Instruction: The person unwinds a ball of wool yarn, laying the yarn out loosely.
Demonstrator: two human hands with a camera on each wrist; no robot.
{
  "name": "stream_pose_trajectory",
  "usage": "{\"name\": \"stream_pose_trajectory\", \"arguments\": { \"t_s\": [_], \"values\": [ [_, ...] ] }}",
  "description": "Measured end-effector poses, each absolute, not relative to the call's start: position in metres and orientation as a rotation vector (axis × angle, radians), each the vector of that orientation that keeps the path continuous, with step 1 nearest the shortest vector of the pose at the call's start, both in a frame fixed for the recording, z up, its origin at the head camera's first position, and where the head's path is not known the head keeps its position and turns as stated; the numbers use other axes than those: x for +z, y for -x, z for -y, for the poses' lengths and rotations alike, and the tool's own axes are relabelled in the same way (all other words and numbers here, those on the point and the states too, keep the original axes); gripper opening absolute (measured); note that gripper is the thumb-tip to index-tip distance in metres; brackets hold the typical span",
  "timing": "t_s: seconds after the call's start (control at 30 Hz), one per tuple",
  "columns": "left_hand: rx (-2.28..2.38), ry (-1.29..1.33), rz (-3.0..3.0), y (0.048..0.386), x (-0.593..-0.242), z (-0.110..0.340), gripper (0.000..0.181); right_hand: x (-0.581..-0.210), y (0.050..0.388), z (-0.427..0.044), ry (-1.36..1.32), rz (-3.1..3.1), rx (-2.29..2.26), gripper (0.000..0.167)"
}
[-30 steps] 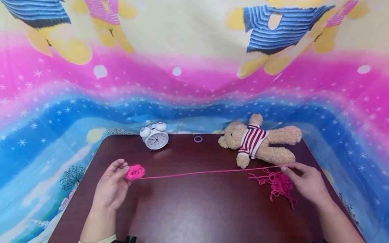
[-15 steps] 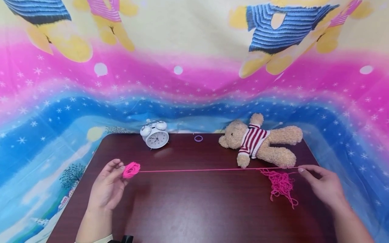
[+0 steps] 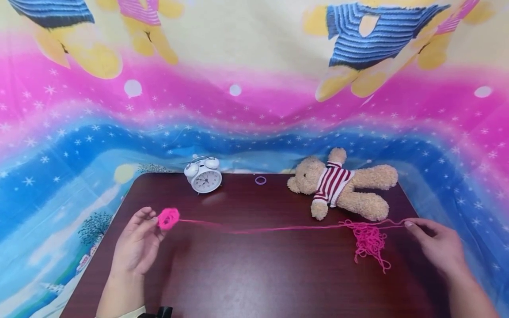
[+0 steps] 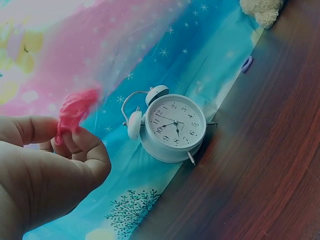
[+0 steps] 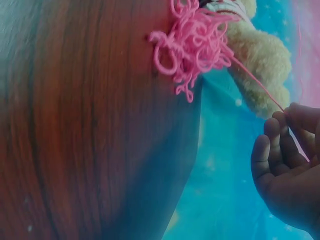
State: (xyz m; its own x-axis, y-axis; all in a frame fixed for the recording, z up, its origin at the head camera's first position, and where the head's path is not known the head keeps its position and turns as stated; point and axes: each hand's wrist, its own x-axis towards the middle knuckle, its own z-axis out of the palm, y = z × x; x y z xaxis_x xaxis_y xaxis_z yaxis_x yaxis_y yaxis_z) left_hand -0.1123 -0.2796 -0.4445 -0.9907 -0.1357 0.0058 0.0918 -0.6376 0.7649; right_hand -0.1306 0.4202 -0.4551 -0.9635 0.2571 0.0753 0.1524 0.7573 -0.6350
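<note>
In the head view my left hand (image 3: 137,245) pinches a small wound bundle of pink yarn (image 3: 169,218) between thumb and fingertips, above the table's left side. From that bundle a pink strand (image 3: 278,229) runs across to the right, sagging a little. My right hand (image 3: 439,243) pinches the yarn between thumb and forefinger past the table's right part. Just left of it lies a loose tangle of pink yarn (image 3: 369,240) on the table. The right wrist view shows a taut strand from the tangle (image 5: 200,42) to my right fingertips. Motion blurs the bundle (image 4: 76,111) in the left wrist view.
A white twin-bell alarm clock (image 3: 204,176) stands at the back left of the dark brown table (image 3: 238,282). A purple ring (image 3: 260,180) lies at the back middle. A teddy bear (image 3: 338,185) in a striped shirt lies behind the tangle. Printed cloth (image 3: 254,115) hangs around the table.
My right hand has moved right, away from the tangle, holding the yarn. My left hand has shifted slightly left and the bundle has turned. The strand was taut half a second ago and now sags.
</note>
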Motion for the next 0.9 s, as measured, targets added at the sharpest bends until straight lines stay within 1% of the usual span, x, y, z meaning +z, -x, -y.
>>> {"name": "stream_pose_trajectory", "arguments": {
  "t_s": [0.2, 0.33, 0.57, 0.77, 0.9],
  "values": [
    [-2.722, -0.083, 1.261, 0.111, -0.445, 0.283, 0.031, -0.461, 0.126, -0.439, 0.401, 2.791, 0.946, 0.041],
    [-2.721, -0.070, 1.212, 0.109, -0.445, 0.285, 0.030, -0.464, 0.124, -0.447, 0.443, 2.769, 1.003, 0.041],
    [-2.723, -0.046, 1.161, 0.109, -0.446, 0.286, 0.029, -0.471, 0.123, -0.449, 0.434, 2.730, 1.222, 0.030],
    [-2.737, -0.016, 1.159, 0.110, -0.446, 0.285, 0.030, -0.479, 0.127, -0.439, 0.348, 2.819, 1.100, 0.041],
    [-2.745, -0.002, 1.155, 0.109, -0.446, 0.284, 0.029, -0.483, 0.130, -0.429, 0.257, 2.875, 1.000, 0.042]
  ]
}}
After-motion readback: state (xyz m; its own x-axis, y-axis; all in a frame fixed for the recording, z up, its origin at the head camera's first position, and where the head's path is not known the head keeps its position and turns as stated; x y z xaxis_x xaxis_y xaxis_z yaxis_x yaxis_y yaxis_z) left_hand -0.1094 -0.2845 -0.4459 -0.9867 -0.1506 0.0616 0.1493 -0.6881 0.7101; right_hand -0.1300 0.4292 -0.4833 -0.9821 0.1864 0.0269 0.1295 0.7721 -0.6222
